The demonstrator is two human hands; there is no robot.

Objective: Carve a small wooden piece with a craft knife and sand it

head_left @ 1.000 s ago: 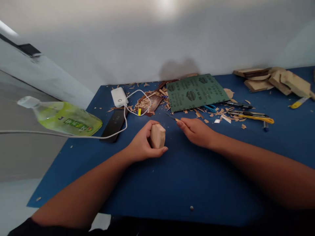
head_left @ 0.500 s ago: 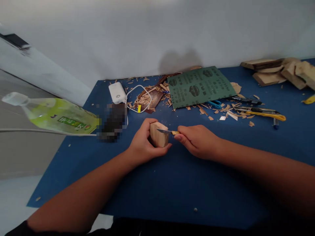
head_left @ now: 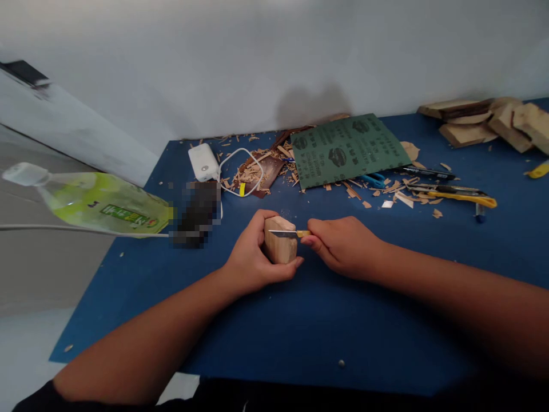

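A pale wooden block [head_left: 279,249] with rounded, cut edges is gripped in my left hand [head_left: 253,257], fingers behind it and thumb along its near side. My right hand [head_left: 338,246] is closed around the yellow handle of a small carving knife [head_left: 283,233]. The blade lies across the upper part of the block, its tip pointing left; most of the handle is hidden in my fist. Both hands are over the blue table [head_left: 274,337].
Behind my hands are wood shavings [head_left: 253,171], green sandpaper [head_left: 347,151], blue scissors [head_left: 374,180] and a yellow utility knife [head_left: 467,195]. Wood pieces [head_left: 472,129] are stacked far right. A green-labelled bottle [head_left: 107,200], white power bank [head_left: 203,161] and cable are on the left.
The block and my left hand have shifted slightly right and toward me. The knife blade has turned from slanting to nearly level and reaches further left over the block.
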